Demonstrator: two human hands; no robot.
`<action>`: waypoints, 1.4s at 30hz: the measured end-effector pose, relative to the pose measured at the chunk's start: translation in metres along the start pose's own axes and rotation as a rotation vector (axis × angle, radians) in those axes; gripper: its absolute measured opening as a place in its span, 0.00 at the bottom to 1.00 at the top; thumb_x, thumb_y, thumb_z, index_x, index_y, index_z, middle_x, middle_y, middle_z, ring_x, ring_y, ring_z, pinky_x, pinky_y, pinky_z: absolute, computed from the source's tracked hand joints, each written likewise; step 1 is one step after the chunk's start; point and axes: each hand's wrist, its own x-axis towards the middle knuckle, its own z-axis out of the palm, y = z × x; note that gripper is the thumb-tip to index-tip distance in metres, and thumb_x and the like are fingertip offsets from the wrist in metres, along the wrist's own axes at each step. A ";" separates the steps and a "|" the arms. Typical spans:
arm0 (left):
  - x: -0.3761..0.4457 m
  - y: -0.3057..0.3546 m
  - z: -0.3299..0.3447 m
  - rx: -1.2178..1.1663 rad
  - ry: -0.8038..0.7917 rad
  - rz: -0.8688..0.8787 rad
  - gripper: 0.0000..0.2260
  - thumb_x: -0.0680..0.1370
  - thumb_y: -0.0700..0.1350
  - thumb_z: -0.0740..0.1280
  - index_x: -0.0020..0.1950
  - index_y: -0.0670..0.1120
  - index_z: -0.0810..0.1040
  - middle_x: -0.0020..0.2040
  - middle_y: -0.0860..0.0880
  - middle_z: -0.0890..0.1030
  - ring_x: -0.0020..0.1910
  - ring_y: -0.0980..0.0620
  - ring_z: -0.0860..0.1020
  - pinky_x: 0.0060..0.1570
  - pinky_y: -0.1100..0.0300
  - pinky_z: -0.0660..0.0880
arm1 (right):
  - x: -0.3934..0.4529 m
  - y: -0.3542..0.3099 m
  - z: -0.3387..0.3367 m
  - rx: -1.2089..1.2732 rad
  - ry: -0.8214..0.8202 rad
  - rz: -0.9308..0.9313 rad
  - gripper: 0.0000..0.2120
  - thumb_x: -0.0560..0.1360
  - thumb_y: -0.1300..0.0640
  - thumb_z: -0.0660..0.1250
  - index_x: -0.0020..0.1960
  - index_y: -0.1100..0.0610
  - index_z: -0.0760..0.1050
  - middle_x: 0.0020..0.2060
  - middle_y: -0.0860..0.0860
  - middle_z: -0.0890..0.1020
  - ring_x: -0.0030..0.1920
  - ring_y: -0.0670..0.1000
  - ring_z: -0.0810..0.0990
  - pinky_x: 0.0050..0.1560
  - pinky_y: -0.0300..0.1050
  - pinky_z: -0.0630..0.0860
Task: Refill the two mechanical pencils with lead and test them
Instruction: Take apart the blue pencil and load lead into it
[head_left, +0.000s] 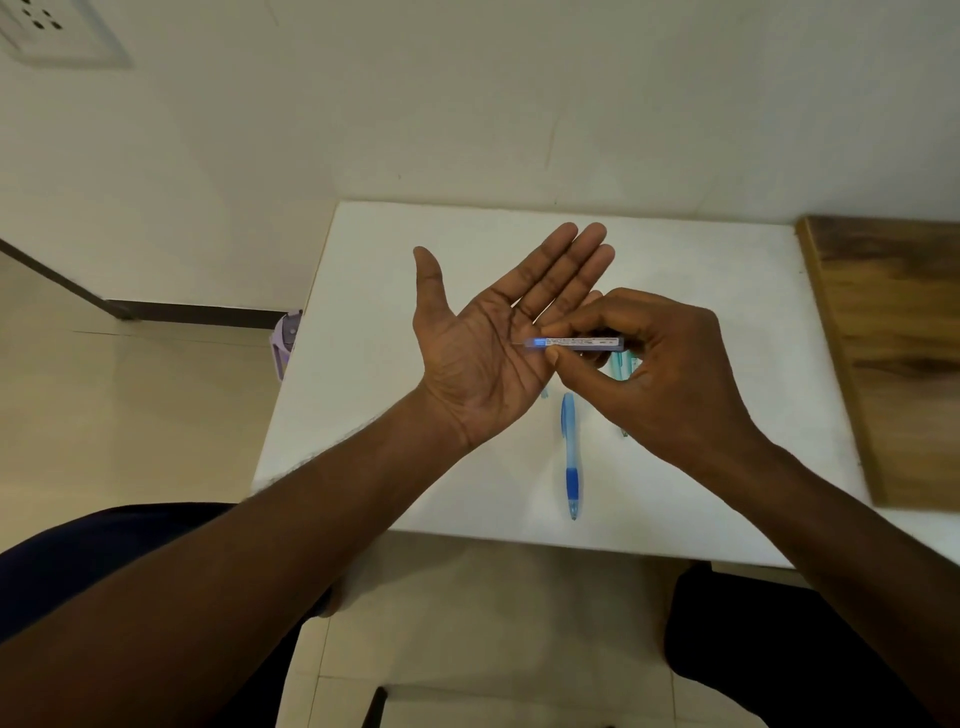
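My left hand (483, 343) is held palm up over the white table (363, 364), fingers straight and together, holding nothing. My right hand (660, 374) pinches a slim lead case (576, 342) with a blue end, lying level and pointing at the left palm. A thin lead tip shows at its blue end, just over the palm. A blue mechanical pencil (570, 457) lies on the table below my hands. A teal pencil (623, 364) lies mostly hidden under my right hand.
A wooden board (888, 353) lies at the table's right side. A purple object (285, 338) sits on the floor by the table's left edge. The wall is close behind the table, and my knees are under its near edge.
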 end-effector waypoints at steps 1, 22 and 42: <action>0.001 0.000 0.001 -0.005 0.007 0.007 0.52 0.76 0.79 0.47 0.84 0.38 0.59 0.81 0.39 0.65 0.81 0.42 0.64 0.84 0.42 0.52 | -0.001 0.001 0.000 0.014 0.013 0.023 0.08 0.76 0.49 0.76 0.53 0.44 0.81 0.44 0.31 0.80 0.45 0.41 0.82 0.46 0.24 0.74; -0.012 -0.003 0.018 0.865 0.679 0.131 0.14 0.84 0.56 0.64 0.53 0.51 0.86 0.49 0.53 0.88 0.39 0.55 0.80 0.39 0.59 0.77 | 0.007 -0.001 -0.024 0.132 0.170 0.225 0.05 0.79 0.53 0.75 0.54 0.48 0.83 0.49 0.44 0.88 0.50 0.49 0.86 0.48 0.36 0.83; -0.008 0.006 0.011 1.135 0.600 0.379 0.04 0.83 0.46 0.70 0.51 0.48 0.85 0.42 0.54 0.86 0.34 0.59 0.77 0.34 0.64 0.74 | 0.003 0.005 -0.018 0.261 0.167 0.318 0.05 0.78 0.57 0.75 0.53 0.50 0.84 0.47 0.46 0.88 0.48 0.49 0.86 0.48 0.38 0.83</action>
